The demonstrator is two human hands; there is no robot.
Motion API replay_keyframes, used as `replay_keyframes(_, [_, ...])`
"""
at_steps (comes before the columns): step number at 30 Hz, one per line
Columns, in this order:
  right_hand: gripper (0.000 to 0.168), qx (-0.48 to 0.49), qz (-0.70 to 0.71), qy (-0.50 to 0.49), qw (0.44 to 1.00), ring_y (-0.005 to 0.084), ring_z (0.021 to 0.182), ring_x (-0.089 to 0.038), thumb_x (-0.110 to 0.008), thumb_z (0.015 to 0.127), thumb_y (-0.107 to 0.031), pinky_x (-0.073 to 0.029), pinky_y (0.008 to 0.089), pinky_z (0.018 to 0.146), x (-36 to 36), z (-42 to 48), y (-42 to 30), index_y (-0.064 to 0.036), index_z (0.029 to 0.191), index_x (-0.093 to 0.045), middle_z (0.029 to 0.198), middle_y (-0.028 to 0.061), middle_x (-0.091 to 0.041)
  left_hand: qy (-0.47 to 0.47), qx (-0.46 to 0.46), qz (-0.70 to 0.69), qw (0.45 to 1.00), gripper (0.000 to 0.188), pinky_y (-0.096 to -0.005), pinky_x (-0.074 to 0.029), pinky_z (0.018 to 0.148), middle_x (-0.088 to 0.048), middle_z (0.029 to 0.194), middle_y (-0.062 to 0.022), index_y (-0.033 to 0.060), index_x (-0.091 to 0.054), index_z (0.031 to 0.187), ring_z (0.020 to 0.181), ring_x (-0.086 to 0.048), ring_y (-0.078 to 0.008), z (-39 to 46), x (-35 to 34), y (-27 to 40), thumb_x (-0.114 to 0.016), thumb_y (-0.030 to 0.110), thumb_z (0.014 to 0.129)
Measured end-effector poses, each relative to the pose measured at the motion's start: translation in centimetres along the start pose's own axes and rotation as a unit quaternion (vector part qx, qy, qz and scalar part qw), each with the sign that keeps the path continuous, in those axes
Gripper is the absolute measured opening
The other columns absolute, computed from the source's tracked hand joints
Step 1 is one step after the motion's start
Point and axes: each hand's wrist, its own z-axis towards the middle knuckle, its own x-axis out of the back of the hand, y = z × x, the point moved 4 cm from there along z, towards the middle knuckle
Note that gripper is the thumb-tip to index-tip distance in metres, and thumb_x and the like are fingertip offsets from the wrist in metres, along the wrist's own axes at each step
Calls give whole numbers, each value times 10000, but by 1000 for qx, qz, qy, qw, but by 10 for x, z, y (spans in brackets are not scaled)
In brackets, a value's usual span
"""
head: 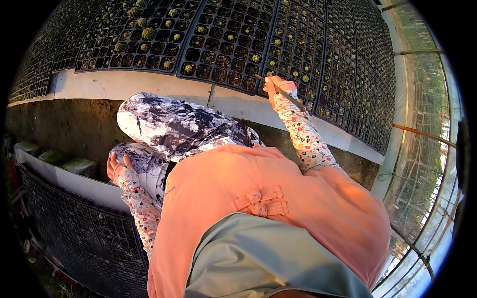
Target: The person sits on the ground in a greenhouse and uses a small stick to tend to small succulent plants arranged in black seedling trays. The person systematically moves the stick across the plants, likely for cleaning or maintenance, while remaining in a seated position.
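Observation:
My right hand (275, 87) is closed on a long thin tool (288, 97), possibly tweezers. Its pointed end lies over the near edge of a black plastic plug tray (261, 80), beside a small green cactus (269, 73). The tool's other end runs back along my floral sleeve. Several small round cacti, such as one at a cell of this tray (277, 42), sit in dark soil. My left hand (120, 169) rests on my knee in patterned trousers, fingers apart and holding nothing visible. Whether the tool's tip touches anything cannot be told.
More plug trays cover the bench; one at the upper left holds larger round cacti (148, 34). The pale bench edge (138, 86) runs before my knees. Behind my left side stands another bench with dark trays (74, 223). A greenhouse side wall (421, 111) curves along the right.

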Motion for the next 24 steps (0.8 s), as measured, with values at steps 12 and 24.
replay_keyframes(12, [284,-74,82,-40,993,268,643,-706,-605,993,-297,-542,400,613,19,11,-20,-50,880,-689,711,96,-723,-4,-4,4,1000,526,-432,-433,1078,-481,1462,-27,250,-577,1357,1377,-404,-278,-2,-3,-6,-734,447,895])
replay_keyframes(24, [295,-103,146,-57,982,198,706,-753,-603,997,-291,-570,341,648,27,15,-18,-20,939,-704,743,129,-739,-8,-14,-15,1000,535,-440,-425,1093,-466,1481,-32,254,-574,1360,1383,-403,-285,-4,-5,-11,-741,440,887])
